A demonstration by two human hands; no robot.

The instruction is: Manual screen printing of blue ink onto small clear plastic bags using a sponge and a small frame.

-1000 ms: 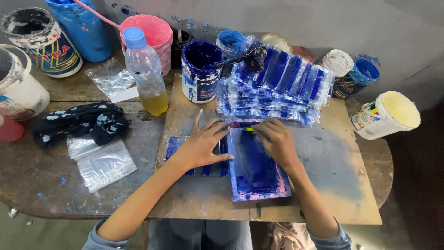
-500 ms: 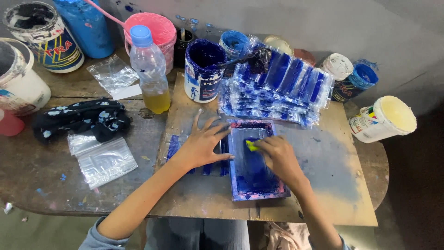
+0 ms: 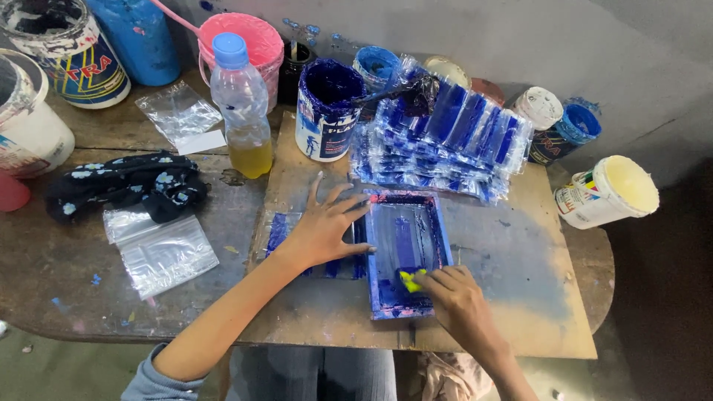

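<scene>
A small blue-stained printing screen frame (image 3: 405, 204) lies on a wooden board (image 3: 520, 297). My left hand (image 3: 324, 226) rests flat beside the frame's left edge, fingers spread, pressing on blue-inked strips underneath. My right hand (image 3: 454, 295) grips a small yellow squeegee (image 3: 410, 280) at the near end of the screen, inside the frame. A stack of blue-printed clear plastic bags (image 3: 445, 134) lies just beyond the frame.
Paint tubs line the back: a dark blue one (image 3: 325, 111), a pink one (image 3: 241, 44), a yellow-white one (image 3: 609, 191). A bottle with yellow liquid (image 3: 242, 111) stands left of the board. A dark rag (image 3: 126, 186) and clear bags (image 3: 160, 249) lie at the left.
My right hand has drawn the yellow squeegee from the far end of the screen toward me to its near end. My left hand has stayed pressed beside the frame.
</scene>
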